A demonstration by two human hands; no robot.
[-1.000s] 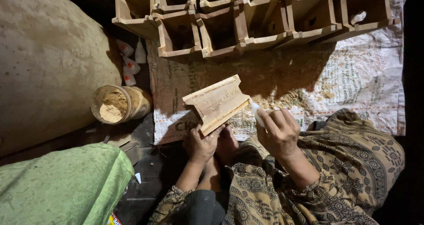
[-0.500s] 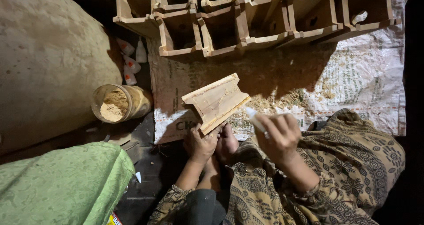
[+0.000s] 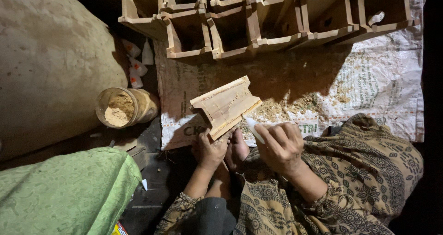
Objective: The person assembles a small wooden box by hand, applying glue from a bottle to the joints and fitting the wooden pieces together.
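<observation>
L hand [image 3: 211, 151] gripped lower edge of wood piece [image 3: 225, 106], fingers curled shut on it, propping it tilted over sack sheet [image 3: 369, 92] on floor, just above a bare foot [image 3: 237, 148]. R hand [image 3: 281, 148] closed round a small white nozzle bottle [image 3: 254, 129], tip aimed at piece's near right edge, close to touching; contact unclear. Step in hand, by my read: running glue along that edge/joint. Next move would call for steady tip along the seam w/o tilting the piece. Sawdust [image 3: 286, 108] lay scattered just right of piece. Around: row of open wooden boxes [image 3: 258, 18] along top; jar [image 3: 127, 108] of sawdust to left, well apart; spare white bottles [image 3: 138, 64] beyond it; green cloth [image 3: 64, 189] lower left. Nothing blocked the edge, though light was dim.
</observation>
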